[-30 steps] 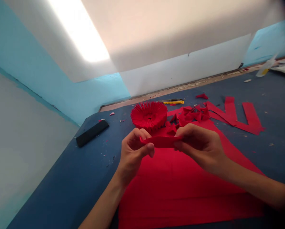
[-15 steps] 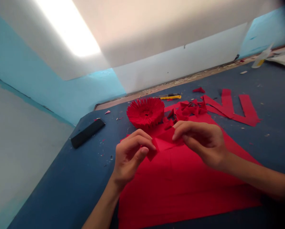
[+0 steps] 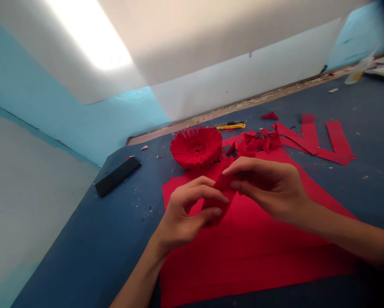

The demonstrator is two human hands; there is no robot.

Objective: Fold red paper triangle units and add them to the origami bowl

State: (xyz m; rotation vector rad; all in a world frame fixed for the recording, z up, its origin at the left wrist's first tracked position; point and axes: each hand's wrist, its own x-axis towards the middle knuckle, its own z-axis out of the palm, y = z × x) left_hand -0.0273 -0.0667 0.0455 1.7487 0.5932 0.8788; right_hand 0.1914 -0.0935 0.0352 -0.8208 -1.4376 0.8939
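Between my two hands is a small piece of red paper (image 3: 224, 187), tilted above the table. My left hand (image 3: 192, 211) pinches its lower left part between thumb and fingers. At its upper right, my right hand (image 3: 269, 188) grips it with thumb and forefinger. Below both hands lies a large red paper sheet (image 3: 259, 252). Just beyond them sits a round, pleated red paper piece (image 3: 196, 147) with a small hole in its centre. A pile of small folded red paper pieces (image 3: 252, 143) lies to its right.
A yellow utility knife (image 3: 230, 125) lies behind the pleated piece. Red paper strips (image 3: 334, 156) rest at the right. A black bar-shaped object (image 3: 117, 176) is on the left of the blue table (image 3: 114, 239). A glue bottle (image 3: 358, 72) stands far right, near the wall.
My hands have come closer together; the left moved right, the right slightly left. The small red paper, held stretched between them before, is now turned more upright.
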